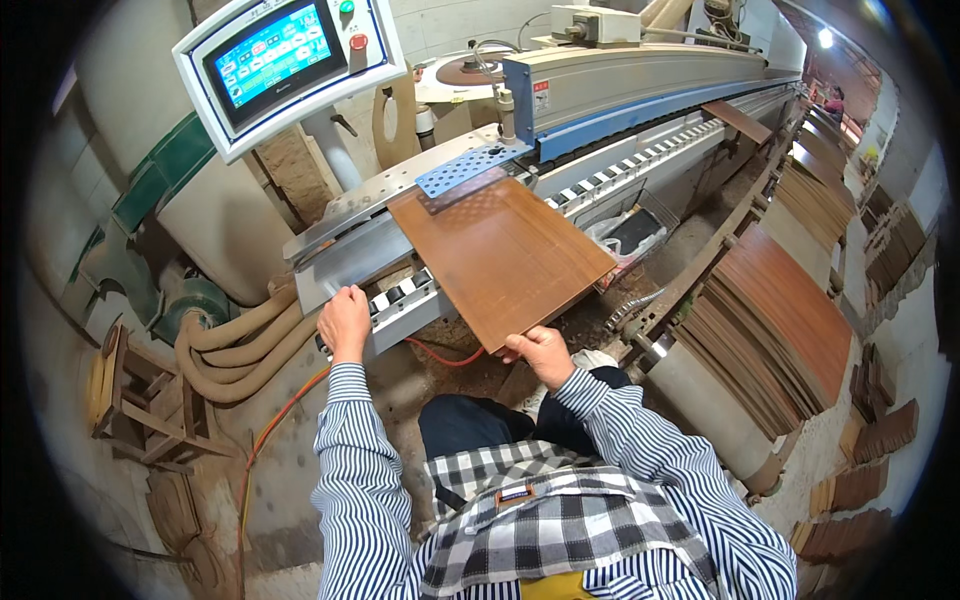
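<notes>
A flat brown wooden panel (510,255) lies across the infeed of a long edge-banding machine. Its far edge runs under a blue perforated plate (472,170). My right hand (540,355) pinches the panel's near corner, thumb on top, the other fingers partly hidden underneath. At the near end of the roller rail (405,298), my left hand (345,322) is closed against the rail's end, apart from the panel; its fingertips are mostly hidden.
A control panel with a lit screen (275,62) stands at upper left. Ribbed hoses (235,350) and a wooden stool (150,400) are at left. Stacked boards (780,320) rest on a roller conveyor at right. An orange cable (275,425) crosses the floor.
</notes>
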`<state>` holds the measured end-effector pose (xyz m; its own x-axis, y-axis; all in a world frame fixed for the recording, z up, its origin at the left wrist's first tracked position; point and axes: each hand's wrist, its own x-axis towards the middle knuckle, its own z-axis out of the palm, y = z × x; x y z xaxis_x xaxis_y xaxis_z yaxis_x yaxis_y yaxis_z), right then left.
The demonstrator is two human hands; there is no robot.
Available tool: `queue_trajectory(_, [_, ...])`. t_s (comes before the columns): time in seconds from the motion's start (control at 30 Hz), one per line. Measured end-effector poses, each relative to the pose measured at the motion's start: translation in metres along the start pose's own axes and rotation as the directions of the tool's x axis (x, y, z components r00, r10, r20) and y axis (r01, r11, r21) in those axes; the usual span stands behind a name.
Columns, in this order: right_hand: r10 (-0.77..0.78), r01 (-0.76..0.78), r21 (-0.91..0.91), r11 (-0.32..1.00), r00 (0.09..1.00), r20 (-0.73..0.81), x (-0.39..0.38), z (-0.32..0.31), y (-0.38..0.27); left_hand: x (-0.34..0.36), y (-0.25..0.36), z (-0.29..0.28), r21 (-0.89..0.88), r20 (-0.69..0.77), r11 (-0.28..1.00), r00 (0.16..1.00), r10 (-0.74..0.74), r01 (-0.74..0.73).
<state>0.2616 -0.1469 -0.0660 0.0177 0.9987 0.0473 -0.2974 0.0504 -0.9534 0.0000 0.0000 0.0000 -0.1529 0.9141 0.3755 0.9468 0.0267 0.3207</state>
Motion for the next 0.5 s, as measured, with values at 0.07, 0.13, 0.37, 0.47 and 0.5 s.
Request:
queue_trajectory(0.07, [-0.017,0.019,0.045,0.999,0.999,-0.044,0.001,-0.01,-0.004,0.002,-0.003,-0.002,0.008,-0.005,1.0,1.0,0.007,-0.007])
queue_trajectory(0.13, [-0.009,0.01,0.006,1.0,0.993,-0.122,0.0,-0.028,-0.01,-0.001,0.002,0.001,0.007,0.007,1.0,1.0,0.005,-0.005])
queue_trajectory(0.37, [-0.078,0.087,0.012,0.996,0.94,-0.331,0.006,-0.072,-0.028,0.0,0.006,0.0,0.031,-0.004,1.0,1.0,0.001,-0.001])
queue_trajectory(0.47, [-0.096,0.066,-0.077,0.995,0.86,-0.501,0.005,-0.089,-0.038,0.003,0.005,0.007,0.043,0.008,0.999,1.0,0.0,0.0])
queue_trajectory(0.5, [-0.064,0.043,-0.052,0.998,0.833,-0.55,0.006,-0.097,-0.044,0.003,0.002,0.011,0.049,0.009,0.999,1.0,0.008,-0.009])
